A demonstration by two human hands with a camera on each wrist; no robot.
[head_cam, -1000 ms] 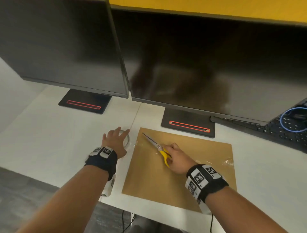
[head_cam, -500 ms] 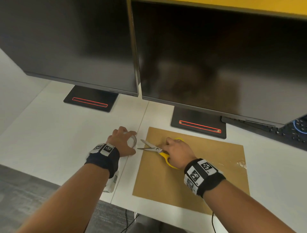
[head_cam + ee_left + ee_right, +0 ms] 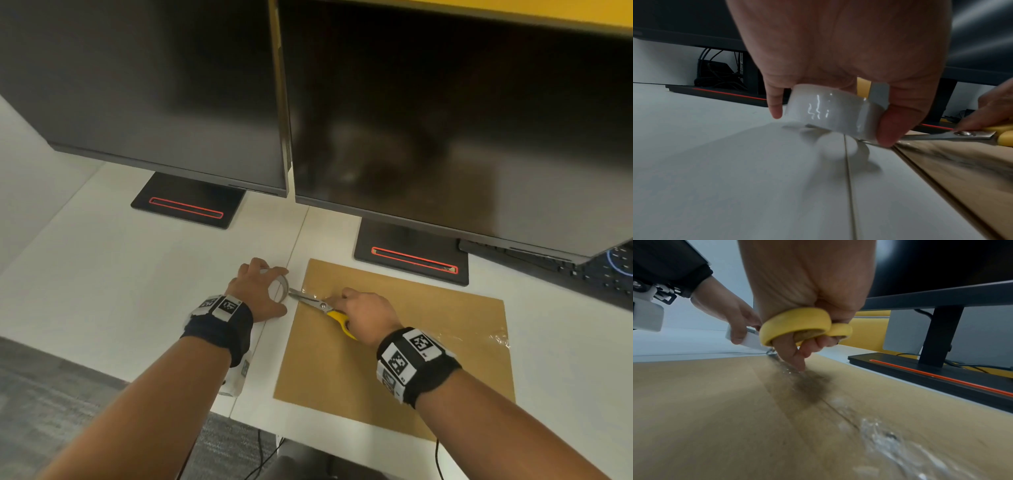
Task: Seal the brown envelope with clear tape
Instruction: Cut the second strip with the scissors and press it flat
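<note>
Scissors (image 3: 313, 301) now against tape roll (image 3: 278, 289)

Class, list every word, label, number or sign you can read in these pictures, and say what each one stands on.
"ATION": the end of a cut-off word on the white tape roll held by the left hand.
Black-and-white square code markers on both wristbands: patterns only, no words.
Keyboard keys: too small to read.
Nothing else readable.
</note>
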